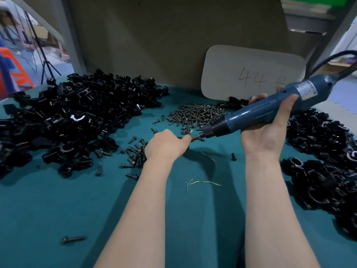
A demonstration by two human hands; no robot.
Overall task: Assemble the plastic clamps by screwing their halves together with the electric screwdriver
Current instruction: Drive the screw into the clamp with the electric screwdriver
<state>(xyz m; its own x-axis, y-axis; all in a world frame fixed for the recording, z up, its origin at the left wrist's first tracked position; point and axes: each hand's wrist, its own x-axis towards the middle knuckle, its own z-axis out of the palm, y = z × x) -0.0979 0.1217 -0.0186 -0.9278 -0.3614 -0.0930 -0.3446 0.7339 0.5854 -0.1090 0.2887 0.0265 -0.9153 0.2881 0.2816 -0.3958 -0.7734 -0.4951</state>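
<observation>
My right hand (267,132) grips the blue electric screwdriver (270,111), which slants down to the left. Its bit tip (197,136) meets the fingertips of my left hand (166,144). That hand is curled, knuckles up, around a small dark part that is mostly hidden; I cannot tell if it is a clamp or a screw. A heap of loose black clamp halves (73,120) lies at the left. A pile of dark screws (197,115) sits behind the hands, and scattered screws (135,153) lie by my left hand.
A teal cloth (77,209) covers the table. More black clamps (324,161) are heaped at the right. A grey card marked 44 (251,74) leans on the brown back panel. A single screw (73,239) lies near the front left. The screwdriver's cable (332,59) runs up right.
</observation>
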